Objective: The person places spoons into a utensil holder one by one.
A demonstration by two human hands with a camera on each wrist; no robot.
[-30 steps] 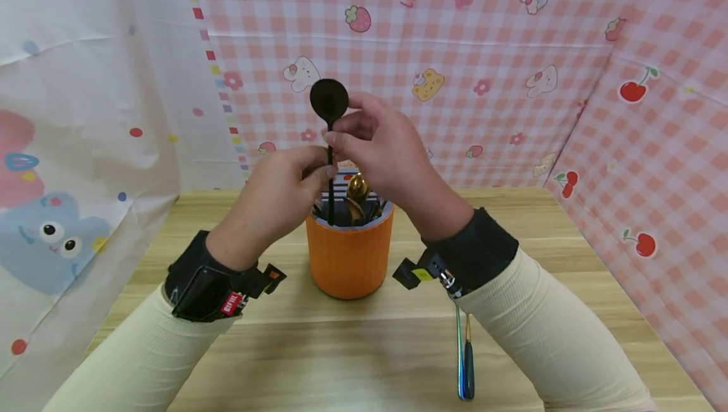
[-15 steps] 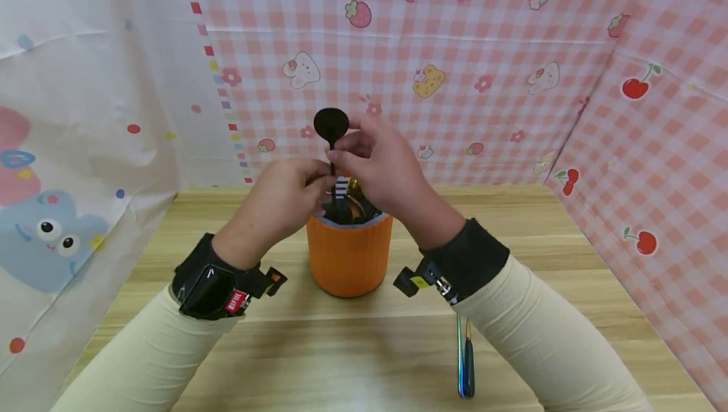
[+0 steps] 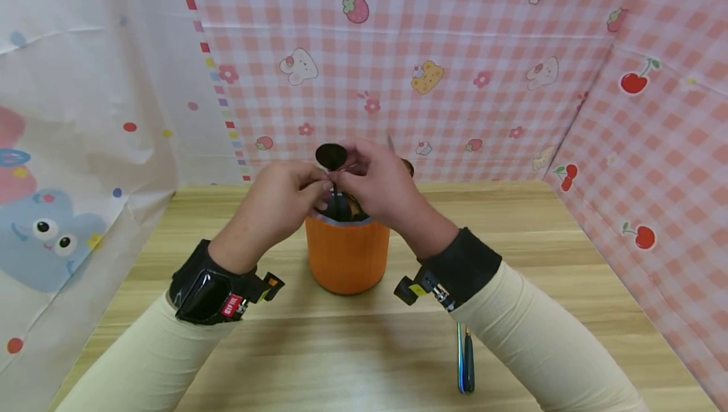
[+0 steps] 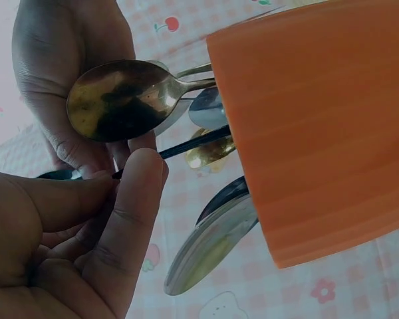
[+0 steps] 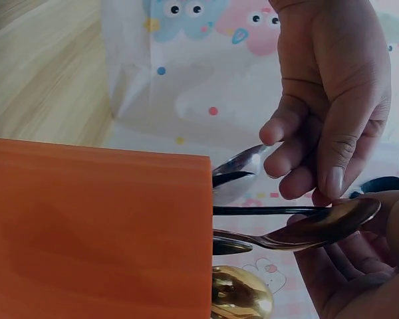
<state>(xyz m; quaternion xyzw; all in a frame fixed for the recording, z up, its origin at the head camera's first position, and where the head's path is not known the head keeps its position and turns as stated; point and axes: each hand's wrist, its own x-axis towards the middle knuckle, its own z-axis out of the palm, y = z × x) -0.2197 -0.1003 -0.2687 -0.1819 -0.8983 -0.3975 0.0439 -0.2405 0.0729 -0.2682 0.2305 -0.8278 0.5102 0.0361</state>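
Observation:
A black spoon (image 3: 331, 156) with a round bowl stands bowl-up, its thin handle reaching down into an orange ribbed container (image 3: 348, 260). My left hand (image 3: 275, 200) pinches the handle between thumb and fingers above the rim. Just under the bowl, my right hand (image 3: 381, 184) holds the same spoon with its fingertips. In the left wrist view a gold spoon (image 4: 126, 100) sticks out of the container close to both hands, and a silver spoon (image 4: 206, 246) leans out at the other side. The handle's lower end is hidden inside.
Two slim utensils lie side by side on the wooden table (image 3: 352, 361) near my right forearm: one with an iridescent blue handle (image 3: 461, 361), one with a dark handle (image 3: 469, 364). Patterned cloth (image 3: 500, 102) hangs behind and on both sides.
The black spoon has moved down, deeper into the container. My right hand has come down with it, while my left hand has lowered slightly and stays on the handle.

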